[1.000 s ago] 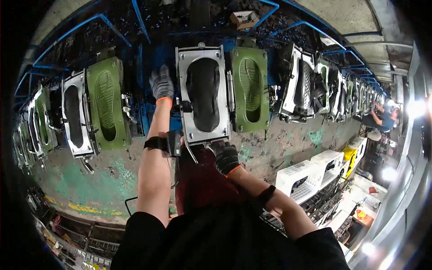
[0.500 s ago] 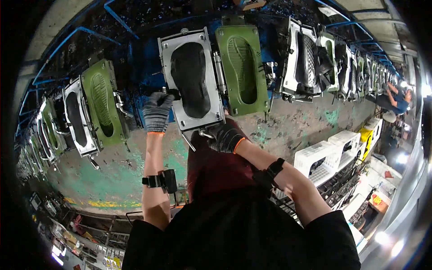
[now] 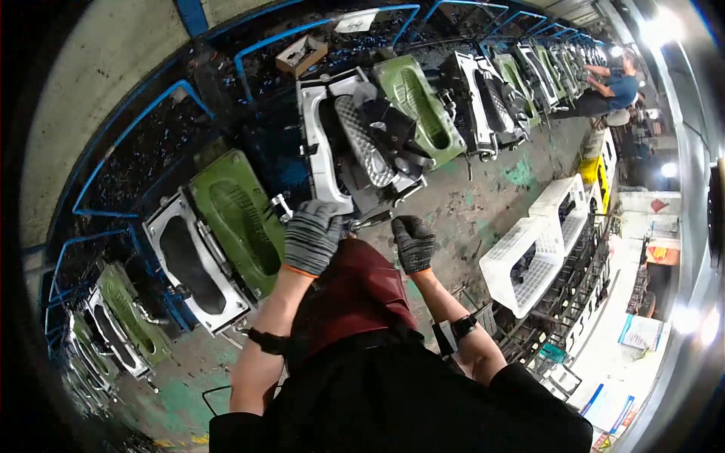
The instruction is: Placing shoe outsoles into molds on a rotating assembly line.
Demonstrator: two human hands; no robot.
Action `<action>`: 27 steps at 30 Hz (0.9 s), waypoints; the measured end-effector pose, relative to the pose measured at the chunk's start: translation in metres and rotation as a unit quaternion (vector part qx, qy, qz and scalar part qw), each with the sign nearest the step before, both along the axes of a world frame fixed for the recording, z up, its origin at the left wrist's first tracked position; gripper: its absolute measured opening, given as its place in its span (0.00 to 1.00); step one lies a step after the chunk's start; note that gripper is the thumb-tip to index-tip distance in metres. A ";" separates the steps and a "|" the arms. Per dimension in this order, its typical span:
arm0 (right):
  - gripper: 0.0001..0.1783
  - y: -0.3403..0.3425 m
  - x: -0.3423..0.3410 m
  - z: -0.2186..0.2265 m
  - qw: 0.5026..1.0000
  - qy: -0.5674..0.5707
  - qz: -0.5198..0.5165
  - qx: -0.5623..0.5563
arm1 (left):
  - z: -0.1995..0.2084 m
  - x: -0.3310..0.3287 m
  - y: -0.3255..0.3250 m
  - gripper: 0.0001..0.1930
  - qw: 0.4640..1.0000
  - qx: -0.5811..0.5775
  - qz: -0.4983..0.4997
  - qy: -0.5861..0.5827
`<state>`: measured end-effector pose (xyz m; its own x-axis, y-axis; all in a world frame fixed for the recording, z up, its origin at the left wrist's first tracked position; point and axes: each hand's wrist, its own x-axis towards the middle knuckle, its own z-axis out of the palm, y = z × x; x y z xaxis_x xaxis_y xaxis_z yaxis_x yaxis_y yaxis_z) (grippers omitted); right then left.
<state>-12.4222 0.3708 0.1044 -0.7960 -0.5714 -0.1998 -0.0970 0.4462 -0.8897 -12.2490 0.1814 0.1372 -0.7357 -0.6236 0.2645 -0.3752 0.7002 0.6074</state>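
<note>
My left hand (image 3: 312, 238), in a grey striped glove with an orange cuff, has its fingers curled at the lower left corner of a silver shoe mould (image 3: 325, 158). Inside that mould's frame, a shiny patterned sole piece (image 3: 366, 140) lies tilted, with black straps (image 3: 393, 128) beside it. A metal handle (image 3: 374, 220) sticks out from the mould's near edge. Just off the handle's tip is my right hand (image 3: 414, 243), gloved alike, its fingers bent in and nothing visible in them. The mould's green half (image 3: 411, 106) stands open on the right.
To my left is another open mould with a green half (image 3: 234, 219) and a black sole (image 3: 189, 264). More moulds line the bench both ways. White crates (image 3: 521, 264) and a yellow crate (image 3: 594, 177) stand at right. A person (image 3: 615, 90) works farther along.
I have shifted right along the row. The mould with the black sole that my hands were on is now to my left; both hands have moved to the one with straps.
</note>
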 end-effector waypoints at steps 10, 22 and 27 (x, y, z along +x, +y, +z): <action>0.36 -0.073 -0.240 -0.045 0.943 0.214 0.251 0.047 | -0.053 -0.286 0.018 0.11 0.970 0.060 -0.124 -0.201; 0.19 -0.179 -0.254 0.015 0.920 0.255 0.280 -0.103 | -0.154 -0.245 -0.124 0.32 0.738 0.575 0.243 0.256; 0.24 -0.266 -0.259 -0.044 0.880 0.340 0.332 0.025 | -0.132 -0.202 -0.073 0.41 0.816 0.512 0.182 0.196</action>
